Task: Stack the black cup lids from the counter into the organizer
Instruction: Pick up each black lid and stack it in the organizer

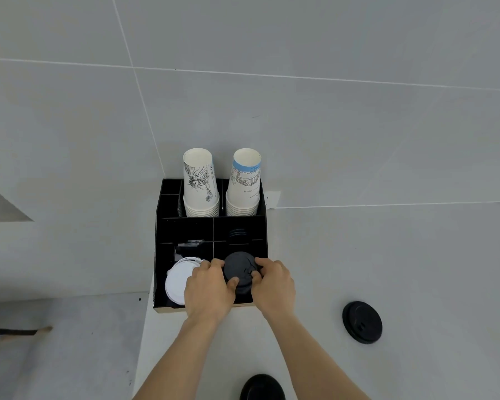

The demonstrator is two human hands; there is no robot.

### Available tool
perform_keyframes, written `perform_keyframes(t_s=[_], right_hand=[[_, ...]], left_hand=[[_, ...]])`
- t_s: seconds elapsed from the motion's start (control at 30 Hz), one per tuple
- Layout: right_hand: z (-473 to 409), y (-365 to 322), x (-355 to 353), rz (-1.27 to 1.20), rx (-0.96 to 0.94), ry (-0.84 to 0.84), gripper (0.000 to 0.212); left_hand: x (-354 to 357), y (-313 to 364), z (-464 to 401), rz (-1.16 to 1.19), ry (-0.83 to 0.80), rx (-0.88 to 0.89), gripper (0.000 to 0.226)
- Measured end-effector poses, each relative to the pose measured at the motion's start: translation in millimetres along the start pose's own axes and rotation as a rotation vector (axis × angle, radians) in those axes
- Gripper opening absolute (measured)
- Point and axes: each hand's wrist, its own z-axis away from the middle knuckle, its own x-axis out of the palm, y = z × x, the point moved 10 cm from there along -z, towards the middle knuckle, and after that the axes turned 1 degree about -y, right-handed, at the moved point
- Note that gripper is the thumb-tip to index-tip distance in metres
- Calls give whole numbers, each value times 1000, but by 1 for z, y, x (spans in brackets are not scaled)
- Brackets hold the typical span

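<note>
Right now both hands close on one black lid point(240, 271) from either side: the left hand point(210, 287) has its fingers curled over the lid's left rim with the thumb pressed on its near edge, and the right hand point(273, 284) mirrors that on the right rim, thumb tucked onto the top face. Neither hand is spread; each pinches the lid's edge. The lid sits tilted, its far edge higher, over the front right compartment of the black organizer point(158, 255). Whether it already touches anything beneath cannot be told, since the hands cover the lower part.

To seat it well, my judgement is that it should be levelled first, then lowered straight down with the thumbs easing off last, so the rim nests rather than wedging against the compartment wall or the divider on its left. Just beside it, in the front left compartment, lies a stack of white lids point(178, 280); the left knuckles are close to them and could nudge them.

Further back, a few dark lids point(238, 232) rest in the middle right compartment, and two stacks of paper cups point(201, 186) stand at the rear. On the counter point(416, 269), two more black lids wait: one to the right point(362, 322), one near the bottom edge point(261, 388).
</note>
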Motion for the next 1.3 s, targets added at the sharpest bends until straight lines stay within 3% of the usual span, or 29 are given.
perform_keyframes(t_s=[0.2, 0.33, 0.6, 0.93, 1.13, 1.3], right_hand=[[10, 5, -27, -15, -4, 101, 29], [31, 30, -32, -15, 58, 63, 25], [98, 111, -3, -38, 313, -136, 28], [157, 153, 19, -25, 474, -223, 32], [170, 156, 29, -67, 507, -217, 22], [151, 130, 11, -134, 429, -150, 15]], left_hand=[[-19, 0, 13, 136, 100, 18, 42], [-21, -2, 33, 213, 108, 30, 35], [33, -21, 86, 265, -178, -1, 24], [92, -46, 143, 168, -448, -111, 41], [104, -46, 161, 163, -522, -93, 46], [81, -32, 147, 252, -418, -64, 40]])
